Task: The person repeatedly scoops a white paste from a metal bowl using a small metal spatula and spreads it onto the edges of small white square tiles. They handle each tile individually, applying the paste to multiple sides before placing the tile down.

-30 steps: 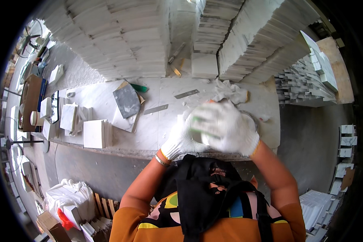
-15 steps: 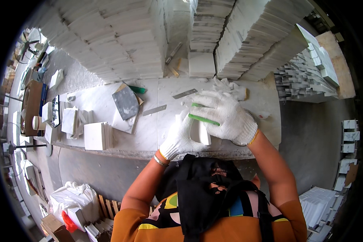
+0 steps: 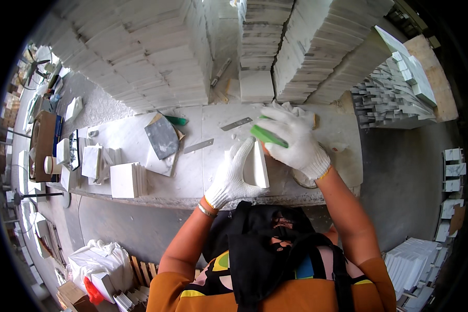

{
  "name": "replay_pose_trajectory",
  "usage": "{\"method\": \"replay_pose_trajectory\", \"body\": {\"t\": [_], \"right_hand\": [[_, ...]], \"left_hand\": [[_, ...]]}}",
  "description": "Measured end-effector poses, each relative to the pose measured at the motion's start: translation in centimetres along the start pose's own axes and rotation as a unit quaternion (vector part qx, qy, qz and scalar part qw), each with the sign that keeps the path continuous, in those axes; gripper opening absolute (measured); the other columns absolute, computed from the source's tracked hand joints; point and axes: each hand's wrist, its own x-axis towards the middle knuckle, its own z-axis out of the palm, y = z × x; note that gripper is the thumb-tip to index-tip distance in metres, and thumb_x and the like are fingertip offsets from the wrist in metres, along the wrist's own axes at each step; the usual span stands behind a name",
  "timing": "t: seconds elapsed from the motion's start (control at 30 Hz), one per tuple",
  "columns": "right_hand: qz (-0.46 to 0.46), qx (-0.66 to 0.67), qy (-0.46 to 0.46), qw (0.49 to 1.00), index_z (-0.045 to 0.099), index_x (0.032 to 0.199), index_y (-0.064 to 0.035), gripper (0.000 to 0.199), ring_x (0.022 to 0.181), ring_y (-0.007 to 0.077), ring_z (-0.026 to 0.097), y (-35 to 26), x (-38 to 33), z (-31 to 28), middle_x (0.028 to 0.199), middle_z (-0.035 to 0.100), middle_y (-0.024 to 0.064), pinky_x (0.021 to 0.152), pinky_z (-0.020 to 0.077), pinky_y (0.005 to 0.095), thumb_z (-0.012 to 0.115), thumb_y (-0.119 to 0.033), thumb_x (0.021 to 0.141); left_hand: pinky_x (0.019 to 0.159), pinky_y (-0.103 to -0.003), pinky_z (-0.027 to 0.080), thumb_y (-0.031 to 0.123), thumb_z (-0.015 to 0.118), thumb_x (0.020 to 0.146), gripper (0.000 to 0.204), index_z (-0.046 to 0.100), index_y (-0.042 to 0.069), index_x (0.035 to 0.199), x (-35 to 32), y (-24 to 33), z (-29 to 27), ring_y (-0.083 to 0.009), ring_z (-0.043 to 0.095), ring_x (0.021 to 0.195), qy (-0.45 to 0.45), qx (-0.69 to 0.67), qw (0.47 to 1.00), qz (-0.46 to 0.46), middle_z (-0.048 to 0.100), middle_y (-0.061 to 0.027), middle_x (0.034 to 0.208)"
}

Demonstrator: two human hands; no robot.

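My left hand (image 3: 233, 174), in a white knit glove, holds a white stone tile (image 3: 258, 164) standing on its edge on the white workbench (image 3: 192, 171). My right hand (image 3: 291, 139), also gloved, grips a green-handled tool (image 3: 268, 136) and presses it against the upper edge of the tile. Both hands are near the front middle of the bench.
Tall stacks of white tiles (image 3: 140, 67) rise behind the bench. On the bench lie a dark grey pad (image 3: 161, 137), two flat metal strips (image 3: 198, 146), another green-handled tool (image 3: 174, 120) and small tile stacks (image 3: 125, 180). More tile piles (image 3: 416, 265) sit on the floor at right.
Both hands have come down from in front of the camera to the bench. The tile now stands on edge there, with the green tool drawn along its top.
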Motion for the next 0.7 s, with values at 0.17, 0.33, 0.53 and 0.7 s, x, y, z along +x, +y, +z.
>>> {"method": "replay_pose_trajectory", "body": {"t": [0.17, 0.33, 0.53, 0.7], "right_hand": [[0.258, 0.144, 0.057, 0.954, 0.057, 0.138, 0.0022, 0.057, 0.135, 0.0331, 0.053, 0.5, -8.6, 2.7, 0.143, 0.056, 0.0203, 0.115, 0.0391, 0.0387, 0.074, -0.017, 0.087], [0.273, 0.018, -0.036, 0.961, 0.055, 0.139, 0.0004, 0.055, 0.134, 0.0331, 0.053, -1.6, -11.3, 4.9, 0.142, 0.056, 0.0204, 0.113, 0.0404, 0.0390, 0.070, -0.026, 0.093], [0.277, 0.251, 0.077, 0.924, 0.057, 0.139, 0.0014, 0.055, 0.132, 0.0289, 0.055, -2.4, -6.7, 2.2, 0.140, 0.059, 0.0188, 0.111, 0.0416, 0.0374, 0.064, -0.037, 0.100], [0.325, 0.339, 0.022, 0.883, 0.056, 0.139, 0.0038, 0.057, 0.129, 0.0239, 0.056, -2.8, -4.9, 2.4, 0.138, 0.060, 0.0165, 0.109, 0.0430, 0.0353, 0.066, -0.035, 0.099]], "left_hand": [[0.108, -0.049, 0.045, 0.038, 0.092, 0.058, 0.117, 0.036, 0.000, 0.154, -0.4, -0.1, 0.1, -0.0439, 0.050, 0.130, 0.008, -0.019, 1.000, -0.007, 0.049, -0.0240, 0.144], [0.113, -0.048, 0.041, 0.041, 0.096, 0.057, 0.121, 0.036, -0.003, 0.153, -0.6, 0.0, 0.0, -0.0433, 0.046, 0.137, 0.003, -0.045, 0.999, -0.022, 0.047, -0.0263, 0.147], [0.114, -0.048, 0.041, 0.039, 0.098, 0.055, 0.122, 0.038, -0.001, 0.154, -0.2, 0.9, -0.5, -0.0410, 0.046, 0.140, -0.027, -0.038, 0.999, 0.004, 0.047, -0.0261, 0.150], [0.109, -0.050, 0.044, 0.037, 0.097, 0.055, 0.117, 0.041, 0.002, 0.152, 0.7, 2.9, -0.8, -0.0424, 0.050, 0.135, -0.019, 0.038, 0.996, 0.082, 0.050, -0.0250, 0.147]]}}
